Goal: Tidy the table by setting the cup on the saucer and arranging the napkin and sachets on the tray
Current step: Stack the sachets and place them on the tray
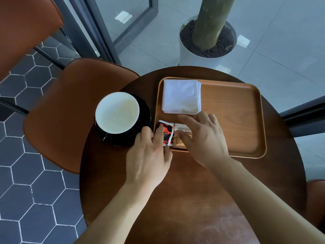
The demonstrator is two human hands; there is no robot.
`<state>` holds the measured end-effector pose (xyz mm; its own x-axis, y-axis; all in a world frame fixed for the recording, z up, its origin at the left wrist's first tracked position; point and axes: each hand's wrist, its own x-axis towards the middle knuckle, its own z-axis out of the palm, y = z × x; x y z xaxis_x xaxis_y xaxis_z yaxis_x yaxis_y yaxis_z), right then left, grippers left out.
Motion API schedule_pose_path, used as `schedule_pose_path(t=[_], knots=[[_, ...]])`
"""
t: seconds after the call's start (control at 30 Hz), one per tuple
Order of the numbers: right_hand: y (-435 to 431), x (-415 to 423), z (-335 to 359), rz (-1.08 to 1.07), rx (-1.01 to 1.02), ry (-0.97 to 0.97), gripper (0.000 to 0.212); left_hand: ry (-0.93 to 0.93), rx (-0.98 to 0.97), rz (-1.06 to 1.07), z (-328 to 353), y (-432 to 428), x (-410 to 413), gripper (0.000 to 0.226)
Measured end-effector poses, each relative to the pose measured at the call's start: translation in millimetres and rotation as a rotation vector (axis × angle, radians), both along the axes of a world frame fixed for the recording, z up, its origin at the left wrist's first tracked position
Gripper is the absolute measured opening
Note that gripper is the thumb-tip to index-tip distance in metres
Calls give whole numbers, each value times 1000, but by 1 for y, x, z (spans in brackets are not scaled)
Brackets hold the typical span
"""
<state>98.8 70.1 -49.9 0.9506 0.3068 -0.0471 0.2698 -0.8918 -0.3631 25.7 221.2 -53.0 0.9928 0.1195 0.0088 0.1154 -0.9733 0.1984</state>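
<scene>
A round dark brown wooden counter [175, 199] fills the middle of the view, with a rust-brown leather chair [70, 111] pushed up to its left edge and a white planter with a green trunk [207, 41] on the pale floor beyond it. On the counter's far right lies a rectangular light wooden tray with rounded corners [233, 120]. Left of the tray, just beside its rim, a glossy black round saucer [142, 110] carries the white-lined cup [117, 112], which stands upright on it. A folded white paper napkin [181, 96] lies flat in the tray's far left corner. In the near left corner two sachets lie side by side and touching: a red, black and white patterned sachet [167, 132] next to the tray's left rim, and a beige and gold sachet with printed characters [182, 130] to its right. The left hand [149, 155] is unclenched, one fingertip pressing down on the patterned sachet. The right hand [204, 138] is spread flat with loose fingers over the beige sachet, its fingertips reaching close to the napkin's near edge, gripping nothing
</scene>
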Motion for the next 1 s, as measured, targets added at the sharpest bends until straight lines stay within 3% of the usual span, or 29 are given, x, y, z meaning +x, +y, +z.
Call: schedule_pose_path(t=[0.27, 1.0], knots=[[-9, -5, -6, -64, 24, 101, 42, 11, -54, 13, -2, 2, 2, 37], [-7, 2, -9, -80, 57, 134, 36, 18, -64, -6, 2, 2, 9, 36]])
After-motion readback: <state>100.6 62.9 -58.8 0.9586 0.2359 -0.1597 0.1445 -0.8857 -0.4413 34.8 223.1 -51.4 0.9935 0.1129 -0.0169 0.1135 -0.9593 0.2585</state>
